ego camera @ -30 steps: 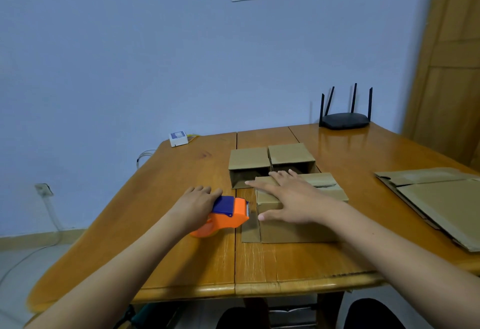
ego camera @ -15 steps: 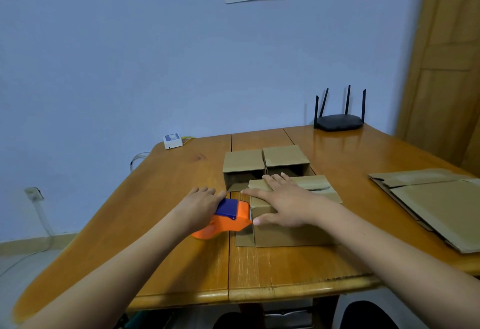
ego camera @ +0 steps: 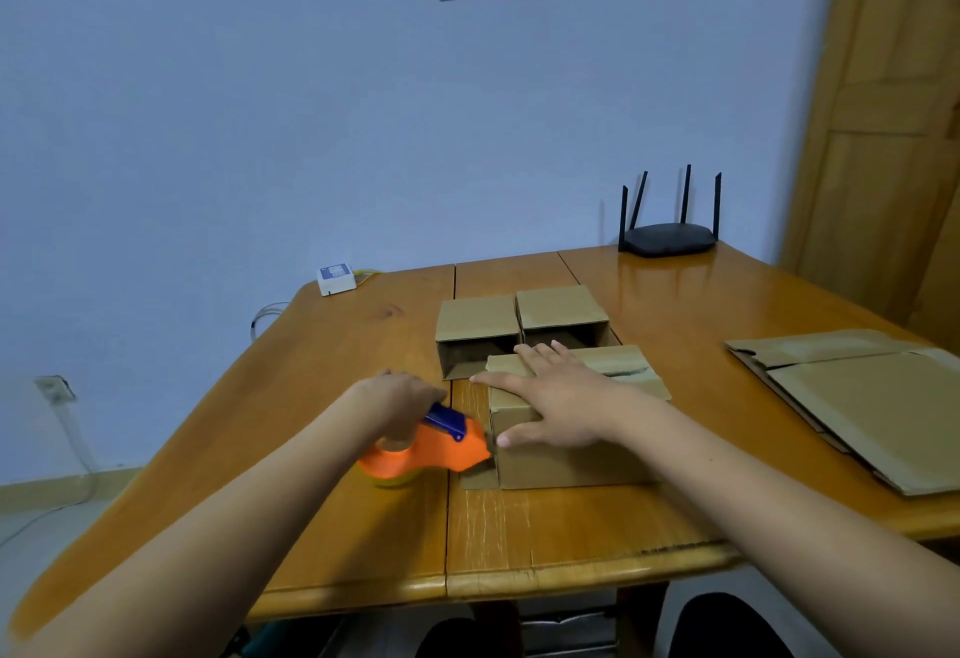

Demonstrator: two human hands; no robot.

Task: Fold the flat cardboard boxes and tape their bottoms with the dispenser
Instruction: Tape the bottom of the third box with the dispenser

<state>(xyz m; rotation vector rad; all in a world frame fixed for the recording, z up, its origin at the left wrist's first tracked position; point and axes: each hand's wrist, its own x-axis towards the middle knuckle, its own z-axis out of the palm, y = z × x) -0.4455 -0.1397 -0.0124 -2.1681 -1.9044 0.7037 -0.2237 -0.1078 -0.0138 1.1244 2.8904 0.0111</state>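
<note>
A folded cardboard box [ego camera: 571,465] stands near the front middle of the wooden table [ego camera: 571,543], its closed flaps facing up. My right hand [ego camera: 553,392] lies flat on those flaps, fingers spread, pressing them down. My left hand [ego camera: 397,403] grips the orange and blue tape dispenser [ego camera: 436,449] by its handle. The dispenser's front end touches the box's left side, near the top edge. Two other folded boxes [ego camera: 519,319] lie on their sides just behind, open ends facing me.
A stack of flat cardboard boxes [ego camera: 862,397] lies at the table's right edge. A black router [ego camera: 670,236] stands at the back right, a small white device [ego camera: 336,279] at the back left corner. A wooden door fills the right.
My left hand has closed round the dispenser's handle and brought its front end to the box's left side. My right hand stays pressed on the flaps.
</note>
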